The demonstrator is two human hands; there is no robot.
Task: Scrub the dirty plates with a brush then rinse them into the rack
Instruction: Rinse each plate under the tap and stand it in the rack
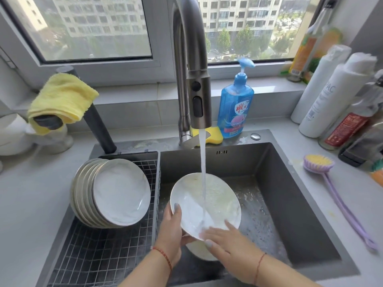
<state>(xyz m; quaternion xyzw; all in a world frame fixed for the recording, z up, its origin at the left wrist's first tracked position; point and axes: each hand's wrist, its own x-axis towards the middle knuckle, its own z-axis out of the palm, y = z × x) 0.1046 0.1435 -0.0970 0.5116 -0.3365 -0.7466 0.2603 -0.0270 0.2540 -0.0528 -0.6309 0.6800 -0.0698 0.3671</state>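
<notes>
A white plate (215, 195) is tilted over the sink basin (290, 193), and water from the faucet (196, 90) runs onto its face. My left hand (172, 228) grips its left rim, thumb on the face. My right hand (221, 239) lies flat with straight fingers on the plate's lower edge. Another white plate (201, 251) lies beneath in the basin, mostly hidden. Several clean plates (112, 193) lean stacked in the wire rack (103, 255) on the left. The purple long-handled brush (331, 183) with yellow bristles lies on the counter right of the sink.
A blue dish soap bottle (236, 106) and a yellow sponge (213, 135) stand behind the sink. A yellow cloth (62, 100) hangs on a dark spout at the left. Several bottles (335, 100) crowd the right rear counter. A white vessel (18, 135) sits far left.
</notes>
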